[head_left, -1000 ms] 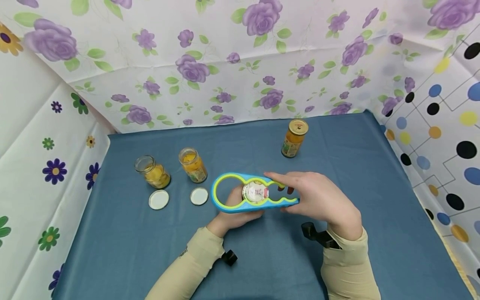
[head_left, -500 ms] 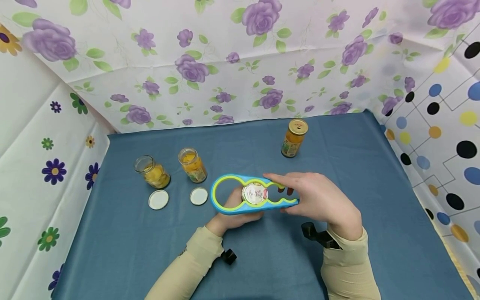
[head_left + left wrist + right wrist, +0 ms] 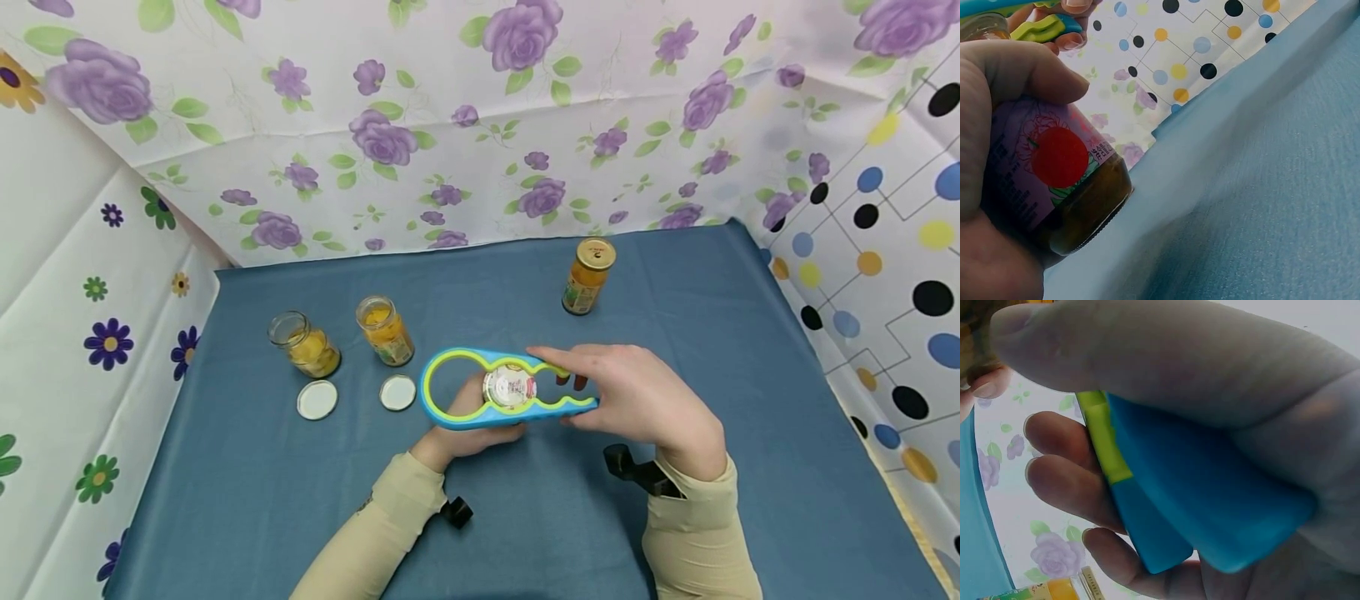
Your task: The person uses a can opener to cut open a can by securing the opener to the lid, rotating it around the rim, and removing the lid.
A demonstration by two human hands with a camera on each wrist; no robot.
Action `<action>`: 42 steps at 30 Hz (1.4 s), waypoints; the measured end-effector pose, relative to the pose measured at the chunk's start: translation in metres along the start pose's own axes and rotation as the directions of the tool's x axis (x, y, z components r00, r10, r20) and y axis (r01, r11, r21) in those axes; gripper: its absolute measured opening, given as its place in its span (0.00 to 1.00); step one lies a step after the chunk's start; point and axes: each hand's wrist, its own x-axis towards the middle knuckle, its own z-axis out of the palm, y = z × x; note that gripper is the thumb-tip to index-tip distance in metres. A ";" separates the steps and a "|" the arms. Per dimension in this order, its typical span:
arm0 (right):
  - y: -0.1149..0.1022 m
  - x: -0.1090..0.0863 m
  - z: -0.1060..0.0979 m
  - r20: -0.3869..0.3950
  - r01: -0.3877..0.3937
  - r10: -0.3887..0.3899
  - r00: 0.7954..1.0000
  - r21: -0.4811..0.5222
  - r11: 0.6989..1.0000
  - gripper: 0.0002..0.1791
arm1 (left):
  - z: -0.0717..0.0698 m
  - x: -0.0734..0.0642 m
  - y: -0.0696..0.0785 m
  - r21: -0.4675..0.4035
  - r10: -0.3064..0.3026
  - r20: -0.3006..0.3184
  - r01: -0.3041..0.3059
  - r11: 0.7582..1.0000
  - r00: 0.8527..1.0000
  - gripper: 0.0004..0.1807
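Observation:
My left hand (image 3: 468,425) grips a glass jar (image 3: 1054,175) with a purple label and a red round fruit on it. In the head view the jar's body is hidden beneath its printed lid (image 3: 510,387). Around that lid sits a blue and lime-green jar opener (image 3: 457,422), its scalloped inner edges against the lid's sides. My right hand (image 3: 637,392) holds the opener by its two handle ends, thumb on one arm and fingers curled round the other, as the right wrist view shows.
Two lidless jars of yellow fruit, one (image 3: 313,350) tilted-looking at left and one (image 3: 387,333) beside it, stand on the blue cloth (image 3: 525,533). Two lids (image 3: 317,400) lie before them. A capped jar (image 3: 587,279) stands at the back right. Patterned curtains (image 3: 450,150) enclose the table.
The opener's looped end has dipped very slightly toward me and left over the last second, then stayed put. Both hands keep their grip, and the other jars have not moved.

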 end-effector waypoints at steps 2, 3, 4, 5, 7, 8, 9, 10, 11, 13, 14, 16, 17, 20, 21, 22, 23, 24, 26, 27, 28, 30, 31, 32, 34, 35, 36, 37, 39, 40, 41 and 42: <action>0.001 0.000 0.000 -0.002 0.001 -0.001 1.000 -0.001 1.000 0.51 | 0.000 0.000 0.000 -0.006 -0.009 0.002 0.009 1.000 1.000 0.32; 0.001 0.000 0.000 -0.004 0.001 -0.001 1.000 -0.002 1.000 0.51 | 0.000 0.000 0.000 -0.010 -0.016 0.002 0.016 1.000 1.000 0.33; 0.001 0.000 0.000 -0.006 0.001 -0.001 1.000 -0.002 1.000 0.51 | 0.000 0.000 0.000 -0.014 -0.021 0.001 0.021 1.000 1.000 0.33; 0.001 0.000 0.000 -0.008 0.001 -0.001 1.000 -0.002 1.000 0.51 | 0.000 0.000 0.000 -0.018 -0.025 0.000 0.025 1.000 1.000 0.33; 0.000 -0.001 -0.001 -0.010 0.002 -0.002 1.000 -0.004 1.000 0.51 | 0.001 0.000 0.000 -0.025 -0.032 -0.002 0.032 0.999 0.999 0.34; 0.000 -0.001 -0.001 -0.011 0.003 -0.003 1.000 -0.004 1.000 0.51 | 0.001 0.000 -0.001 -0.023 -0.033 -0.005 0.033 0.999 0.999 0.34; 0.000 -0.001 -0.001 -0.012 0.003 -0.003 1.000 -0.007 1.000 0.51 | 0.001 0.000 -0.001 -0.023 -0.029 -0.006 0.029 0.999 1.000 0.34; 0.000 -0.001 -0.002 -0.013 0.002 -0.002 1.000 -0.008 1.000 0.51 | 0.001 0.000 -0.002 -0.022 -0.024 -0.007 0.024 0.999 1.000 0.34; 0.000 -0.001 -0.002 -0.013 0.002 -0.002 1.000 -0.008 1.000 0.51 | 0.002 0.000 -0.002 -0.020 -0.018 -0.006 0.018 1.000 1.000 0.34; 0.000 -0.001 -0.002 -0.013 0.001 -0.001 1.000 -0.010 1.000 0.51 | 0.002 0.001 -0.003 -0.018 -0.004 -0.004 0.004 1.000 1.000 0.34; 0.001 -0.001 -0.003 -0.015 0.001 -0.001 1.000 -0.011 1.000 0.51 | 0.001 0.001 -0.004 -0.018 0.002 -0.003 -0.002 1.000 1.000 0.34; 0.001 -0.002 -0.003 -0.020 0.000 -0.001 1.000 -0.011 1.000 0.51 | 0.001 0.001 -0.005 -0.024 0.011 -0.003 -0.011 1.000 1.000 0.34; 0.001 -0.002 -0.004 -0.022 0.000 0.000 1.000 -0.011 1.000 0.52 | 0.001 0.002 -0.005 -0.030 0.014 -0.004 -0.014 0.999 1.000 0.34; 0.002 -0.003 -0.004 -0.036 -0.003 0.003 0.999 -0.010 1.000 0.52 | 0.000 0.002 -0.007 -0.051 0.007 -0.018 -0.008 0.999 1.000 0.36; 0.002 -0.003 -0.004 -0.040 -0.005 0.005 0.999 -0.003 1.000 0.52 | 0.001 0.002 -0.007 -0.062 0.006 -0.023 -0.007 0.998 1.000 0.36; 0.002 -0.003 -0.004 -0.046 -0.008 0.008 0.999 0.003 1.000 0.52 | 0.001 0.003 -0.007 -0.074 0.004 -0.030 -0.007 0.997 1.000 0.37; 0.003 -0.004 -0.005 -0.050 -0.010 0.010 0.999 0.007 1.000 0.52 | 0.001 0.003 -0.008 -0.088 0.007 -0.036 -0.010 0.996 0.999 0.38; 0.003 -0.004 -0.005 -0.057 -0.013 0.014 0.998 0.013 1.000 0.52 | 0.001 0.003 -0.008 -0.098 0.009 -0.043 -0.013 0.995 0.999 0.39; 0.005 -0.005 -0.006 -0.069 -0.020 0.021 0.997 0.028 0.999 0.52 | 0.001 0.005 -0.008 -0.116 0.015 -0.059 -0.022 0.993 0.998 0.41; 0.006 -0.006 -0.006 -0.075 -0.024 0.026 0.997 0.031 0.999 0.52 | 0.002 0.005 -0.008 -0.124 0.014 -0.068 -0.023 0.992 0.998 0.41; 0.007 -0.006 -0.007 -0.083 -0.027 0.030 0.996 0.033 0.999 0.52 | 0.002 0.005 -0.008 -0.126 0.011 -0.079 -0.021 0.992 0.997 0.42; 0.009 -0.008 -0.007 -0.095 -0.034 0.037 0.995 0.035 0.999 0.52 | 0.001 0.006 -0.008 -0.125 -0.003 -0.102 -0.010 0.992 0.995 0.41; 0.010 -0.008 -0.008 -0.101 -0.040 0.043 0.994 0.034 0.999 0.52 | 0.001 0.006 -0.008 -0.121 -0.013 -0.112 0.000 0.993 0.994 0.40; 0.011 -0.009 -0.008 -0.107 -0.044 0.047 0.993 0.031 0.999 0.52 | 0.001 0.006 -0.007 -0.120 -0.027 -0.123 0.013 0.993 0.992 0.40; 0.012 -0.011 -0.009 -0.120 -0.051 0.054 0.991 0.026 0.998 0.52 | 0.001 0.006 -0.007 -0.117 -0.054 -0.142 0.037 0.992 0.988 0.38; 0.013 -0.012 -0.009 -0.127 -0.054 0.056 0.990 0.019 0.998 0.53 | 0.001 0.006 -0.007 -0.116 -0.069 -0.151 0.052 0.992 0.986 0.37; 0.014 -0.012 -0.010 -0.135 -0.056 0.058 0.989 0.015 0.998 0.53 | 0.001 0.006 -0.007 -0.117 -0.089 -0.160 0.071 0.991 0.983 0.37; 0.014 -0.013 -0.010 -0.144 -0.058 0.059 0.988 0.012 0.998 0.53 | 0.001 0.006 -0.007 -0.116 -0.107 -0.169 0.088 0.989 0.980 0.37; 0.015 -0.014 -0.011 -0.158 -0.062 0.061 0.986 0.004 0.998 0.53 | 0.001 0.006 -0.007 -0.113 -0.142 -0.190 0.122 0.986 0.972 0.37; 0.016 -0.015 -0.012 -0.165 -0.066 0.066 0.984 0.001 0.998 0.53 | 0.001 0.007 -0.007 -0.116 -0.154 -0.201 0.133 0.984 0.967 0.37; 0.016 -0.016 -0.012 -0.170 -0.074 0.072 0.983 -0.001 0.997 0.53 | 0.001 0.007 -0.007 -0.120 -0.170 -0.209 0.147 0.982 0.963 0.38; 0.016 -0.016 -0.013 -0.174 -0.082 0.081 0.981 -0.001 0.997 0.53 | 0.001 0.008 -0.007 -0.121 -0.180 -0.217 0.157 0.980 0.959 0.37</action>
